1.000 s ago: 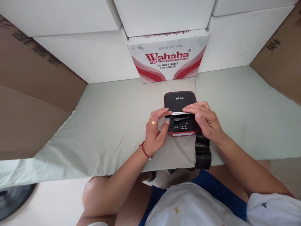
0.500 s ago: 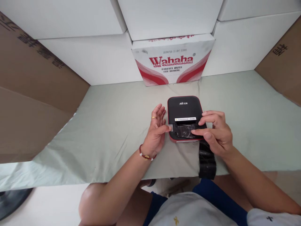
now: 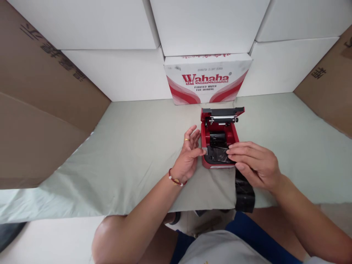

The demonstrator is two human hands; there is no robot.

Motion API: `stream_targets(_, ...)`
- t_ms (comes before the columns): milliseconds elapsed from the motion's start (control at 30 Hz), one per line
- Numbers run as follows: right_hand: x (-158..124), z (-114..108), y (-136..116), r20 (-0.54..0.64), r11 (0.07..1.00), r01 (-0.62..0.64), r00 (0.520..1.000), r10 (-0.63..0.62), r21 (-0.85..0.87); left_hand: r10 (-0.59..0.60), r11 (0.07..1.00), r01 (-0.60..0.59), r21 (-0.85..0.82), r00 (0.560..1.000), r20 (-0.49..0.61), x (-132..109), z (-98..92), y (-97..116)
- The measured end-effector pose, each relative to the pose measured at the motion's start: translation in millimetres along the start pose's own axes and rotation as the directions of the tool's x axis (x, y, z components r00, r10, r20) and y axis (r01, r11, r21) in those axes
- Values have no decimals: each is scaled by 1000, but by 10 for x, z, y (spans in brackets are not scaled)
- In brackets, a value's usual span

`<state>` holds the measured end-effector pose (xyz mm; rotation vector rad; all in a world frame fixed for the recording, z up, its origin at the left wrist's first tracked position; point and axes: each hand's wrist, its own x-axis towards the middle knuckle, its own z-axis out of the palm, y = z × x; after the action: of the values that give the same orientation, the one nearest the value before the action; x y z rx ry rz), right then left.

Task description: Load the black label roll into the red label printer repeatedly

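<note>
A small red and black device (image 3: 220,165) sits on the cloth-covered table with its lid (image 3: 222,112) raised. Inside it lies a black roll (image 3: 217,138), and a dark shiny strip (image 3: 220,154) runs over the front part. My left hand (image 3: 188,156) is at the device's left side, thumb on a grey tab (image 3: 205,150), fingers apart. My right hand (image 3: 254,161) reaches in from the right, its fingertips on the right end of the strip, fingers close together. Another length of black strip (image 3: 244,194) hangs over the table's front edge.
A Wahaha carton (image 3: 207,80) stands behind the device, before a wall of white boxes (image 3: 118,73). Brown cartons stand at the left (image 3: 49,121) and right (image 3: 327,80). A pale green cloth (image 3: 132,146) covers the table.
The lid was closed and now stands up, showing the roll inside. My right hand's fingers have drawn together near the strip. The camera view has shifted slightly.
</note>
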<state>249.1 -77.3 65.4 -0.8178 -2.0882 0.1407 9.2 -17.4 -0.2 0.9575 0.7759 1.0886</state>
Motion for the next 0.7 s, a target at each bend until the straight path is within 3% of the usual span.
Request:
stream_targets(100, 240, -73, -36, 56, 962, -274, 960, 275, -17, 12, 998, -12, -65, 1000, -7, 3, 20, -35)
stream_targets(200, 589, -65, -4, 275, 842, -466, 801, 532, -271, 4, 986, -14, -167, 998, -61, 11, 52, -71)
stream_targets(300, 924, 71, 81, 444, 697, -347, 576, 687, -627, -39, 973, 13, -230, 993, -107, 28, 74, -91)
stream_targets(333, 1009, 135, 115, 463, 658, -296, 518, 719, -692, -49, 971, 19, -238, 992, -120, 36, 75, -94)
stream_targets(400, 1122, 260, 182, 482, 619, -239, 447, 754, -748, -60, 969, 24, -247, 988, -140, 55, 71, -100)
stream_targets(467, 1166, 349, 229, 495, 618, -227, 423, 759, -753, -62, 968, 20, -252, 985, -160, 73, 64, -107)
stream_targets(600, 1103, 308, 131, 473, 618, -244, 458, 753, -747, -59, 965, 8, -262, 981, -187, 94, 65, -116)
stream_targets(633, 1063, 240, 57, 453, 619, -256, 489, 746, -742, -58, 964, 8, -264, 981, -186, 96, 67, -117)
stream_targets(700, 950, 29, -117, 398, 662, -303, 605, 689, -685, -61, 962, 10, -271, 982, -179, 99, 67, -116)
